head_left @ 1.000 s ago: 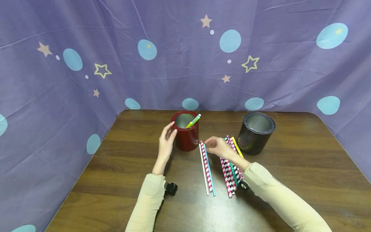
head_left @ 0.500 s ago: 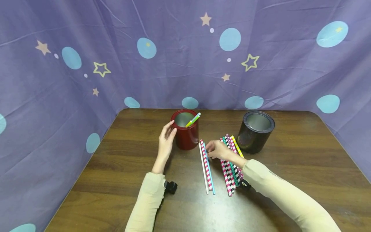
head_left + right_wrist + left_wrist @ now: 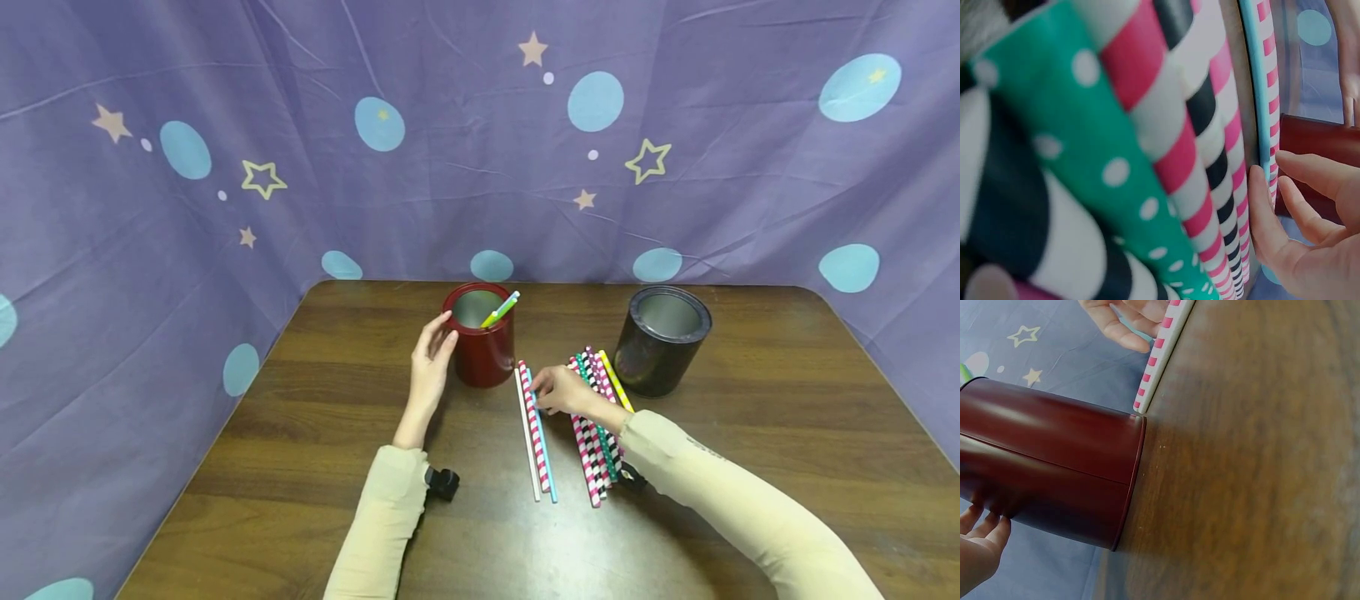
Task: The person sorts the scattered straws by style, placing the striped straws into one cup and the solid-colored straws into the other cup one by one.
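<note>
The right grip (image 3: 561, 390) has thumb and forefinger apart, set about the far part of the light-blue straw (image 3: 548, 467), which lies on the worktop (image 3: 300, 433); in the right wrist view the thumb touches that straw, but whether it is clamped cannot be told. Just left of it, by the forefinger's tip, lies a pink-and-white straw (image 3: 535, 425) (tip and paper look to be in contact), and beyond that on the same side a white straw (image 3: 528, 450). All three run side by side from the right grip toward the person.

To the right grip's right, partly beneath the forearm, lies a pile of patterned straws (image 3: 591, 458), striped and dotted, with a yellow straw (image 3: 615, 382) along its far right side. The left grip (image 3: 429, 362), left of the right one, has its fingers and thumb apart, tips resting on the left side of a red can (image 3: 485, 358). The can stands upright between the two grips, farther from the person, with a few coloured straws (image 3: 504, 311) leaning at its right rim. A black can (image 3: 652, 367) stands upright beyond the right grip, to its right. A purple curtain (image 3: 480, 167) hangs behind everything.
</note>
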{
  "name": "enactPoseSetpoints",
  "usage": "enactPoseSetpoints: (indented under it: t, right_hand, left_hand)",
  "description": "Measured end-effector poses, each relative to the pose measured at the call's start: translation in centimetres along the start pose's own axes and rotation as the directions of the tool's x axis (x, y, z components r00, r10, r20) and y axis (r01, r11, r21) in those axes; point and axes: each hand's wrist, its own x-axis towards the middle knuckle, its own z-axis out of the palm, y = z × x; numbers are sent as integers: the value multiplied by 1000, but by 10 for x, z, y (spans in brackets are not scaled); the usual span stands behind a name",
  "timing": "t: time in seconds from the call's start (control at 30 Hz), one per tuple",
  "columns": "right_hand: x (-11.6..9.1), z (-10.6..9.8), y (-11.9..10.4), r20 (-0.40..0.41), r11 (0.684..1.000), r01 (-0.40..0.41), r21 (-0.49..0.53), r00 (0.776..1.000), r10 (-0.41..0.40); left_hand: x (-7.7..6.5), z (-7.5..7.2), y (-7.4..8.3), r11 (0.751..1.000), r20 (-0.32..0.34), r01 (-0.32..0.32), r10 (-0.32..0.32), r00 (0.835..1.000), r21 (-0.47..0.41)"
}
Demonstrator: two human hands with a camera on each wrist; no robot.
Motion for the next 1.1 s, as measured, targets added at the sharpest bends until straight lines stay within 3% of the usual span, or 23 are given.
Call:
enactPoseSetpoints:
  t: [1.1]
  right_hand:
    - [-2, 5, 0, -17, 998, -55, 21, 998, 55]
  left_hand:
    - [-1, 1, -1, 1000, -3, -9, 9, 1000, 3]
